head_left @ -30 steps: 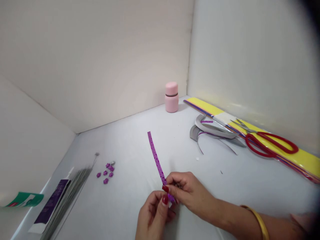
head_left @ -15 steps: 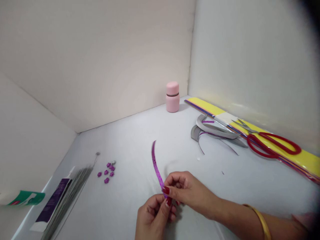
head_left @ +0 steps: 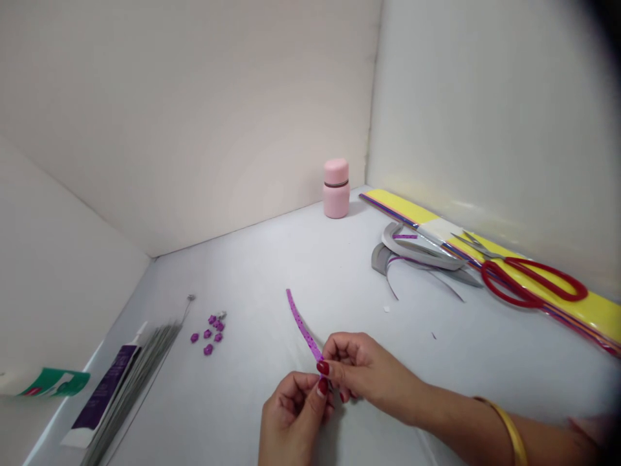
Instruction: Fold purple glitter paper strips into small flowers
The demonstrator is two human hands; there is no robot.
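Purple paper strip (head_left: 303, 329) over a white tabletop (head_left: 272, 272), pale walls (head_left: 194, 116) behind

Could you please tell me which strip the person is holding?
The speckled purple strip, pinched between the left hand and the right hand; the grey curled strips lie apart near the red-handled scissors.

Two hands (head_left: 294, 414) (head_left: 371, 375), one purple strip (head_left: 303, 330), one pink bottle (head_left: 336, 197).

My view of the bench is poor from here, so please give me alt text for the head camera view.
The left hand and right hand pinch a purple speckled strip above a white surface. Red-handled scissors lie on yellow strips at right, a pink bottle stands in the back corner, and small purple flower shapes lie at left.
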